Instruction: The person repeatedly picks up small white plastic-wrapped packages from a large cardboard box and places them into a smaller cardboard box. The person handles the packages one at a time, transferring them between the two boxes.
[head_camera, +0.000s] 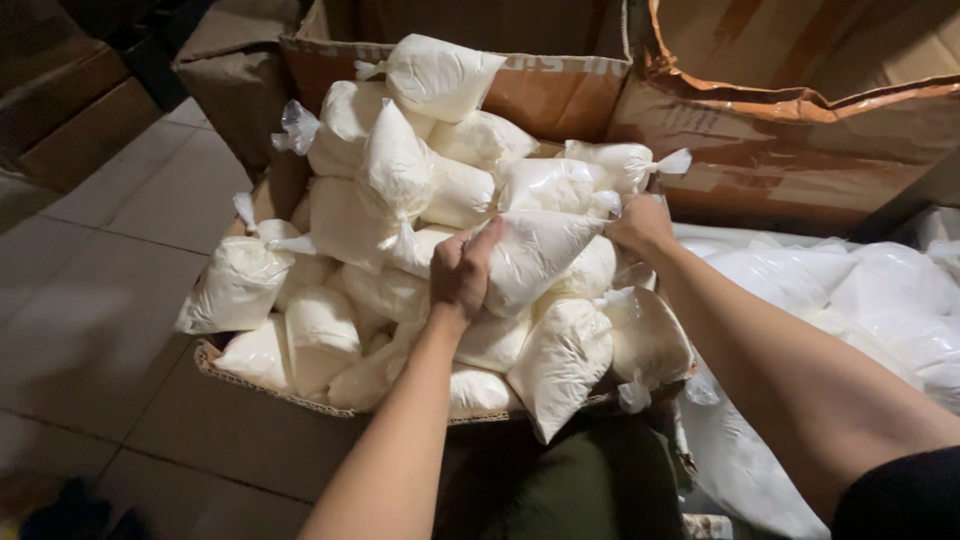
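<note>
A cardboard box (232, 370) in front of me is heaped with several knotted clear plastic bags of white powder. My left hand (462, 270) grips the fat end of one white bag (540, 255) lying on top of the heap. My right hand (640, 222) holds the same bag at its narrow knotted end, near the box's right side. Another white bag (438, 75) sits at the top of the pile against the box's back flap.
A torn brown cardboard box (800, 130) stands at the back right. A large white plastic sheet or sack (880, 300) lies to the right. Tiled floor (90, 300) spreads to the left. Dark green cloth (580, 485) is below the box.
</note>
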